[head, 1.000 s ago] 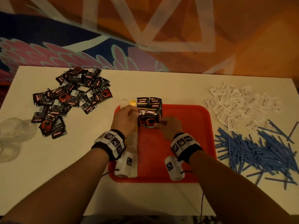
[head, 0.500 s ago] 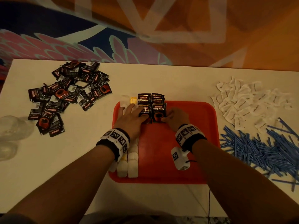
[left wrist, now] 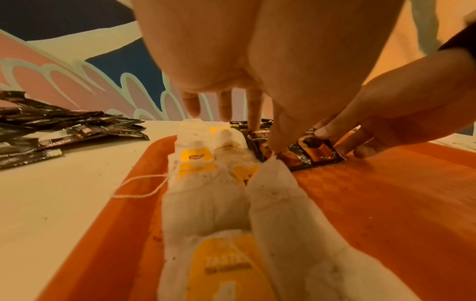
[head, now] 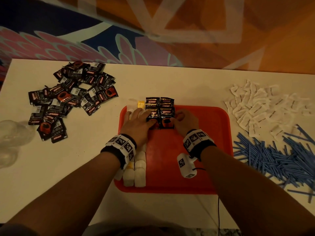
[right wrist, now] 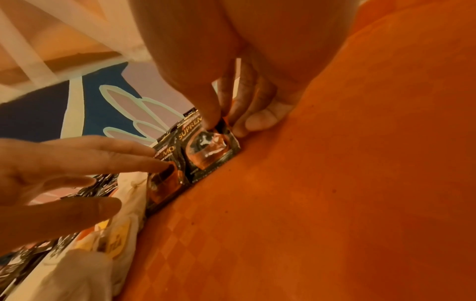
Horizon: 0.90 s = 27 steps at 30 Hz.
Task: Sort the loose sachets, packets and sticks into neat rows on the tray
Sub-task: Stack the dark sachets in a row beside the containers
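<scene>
A red tray (head: 187,167) lies in the middle of the white table. Tea bags (head: 139,174) run in two columns down its left side. Black coffee sachets (head: 160,103) form two overlapping columns at its far edge. My left hand (head: 138,123) lies flat with straight fingers and presses the nearest left sachet (head: 154,114). My right hand (head: 183,120) pinches the right edge of the nearest right sachet (head: 167,119), thumb on top. In the right wrist view that sachet (right wrist: 211,150) lies flat on the tray beside its neighbour (right wrist: 165,183).
A heap of loose black coffee sachets (head: 68,99) covers the table's far left. White paper sachets (head: 264,108) are scattered at the far right, with a pile of blue sticks (head: 276,157) in front of them. Clear plastic (head: 10,137) lies at the left edge.
Both hands have laid the two front sachets flat, side by side, on the tray. My left hand has flattened out over the left one. The head view shifted slightly.
</scene>
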Tool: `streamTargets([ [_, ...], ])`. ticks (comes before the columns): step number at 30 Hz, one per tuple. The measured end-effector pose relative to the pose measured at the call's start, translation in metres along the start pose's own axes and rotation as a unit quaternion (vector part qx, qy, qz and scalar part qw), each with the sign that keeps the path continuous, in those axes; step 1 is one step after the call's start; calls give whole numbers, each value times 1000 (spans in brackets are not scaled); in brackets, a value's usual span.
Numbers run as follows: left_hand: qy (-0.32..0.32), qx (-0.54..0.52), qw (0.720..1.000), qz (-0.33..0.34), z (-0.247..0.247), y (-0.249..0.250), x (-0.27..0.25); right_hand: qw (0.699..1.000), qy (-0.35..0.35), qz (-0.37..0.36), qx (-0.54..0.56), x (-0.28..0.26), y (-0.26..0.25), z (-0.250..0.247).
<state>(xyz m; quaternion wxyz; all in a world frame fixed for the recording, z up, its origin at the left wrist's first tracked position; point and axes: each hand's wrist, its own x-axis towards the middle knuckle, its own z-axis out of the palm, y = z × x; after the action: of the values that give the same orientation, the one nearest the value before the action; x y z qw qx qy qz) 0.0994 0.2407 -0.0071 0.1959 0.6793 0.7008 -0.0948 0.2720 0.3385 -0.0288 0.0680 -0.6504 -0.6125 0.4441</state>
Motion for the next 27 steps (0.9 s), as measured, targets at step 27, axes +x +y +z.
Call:
streamTargets([
  [27,-80,-129,968,-200,1,-151,23,996,-32,-64,-58,-52,-34,27],
])
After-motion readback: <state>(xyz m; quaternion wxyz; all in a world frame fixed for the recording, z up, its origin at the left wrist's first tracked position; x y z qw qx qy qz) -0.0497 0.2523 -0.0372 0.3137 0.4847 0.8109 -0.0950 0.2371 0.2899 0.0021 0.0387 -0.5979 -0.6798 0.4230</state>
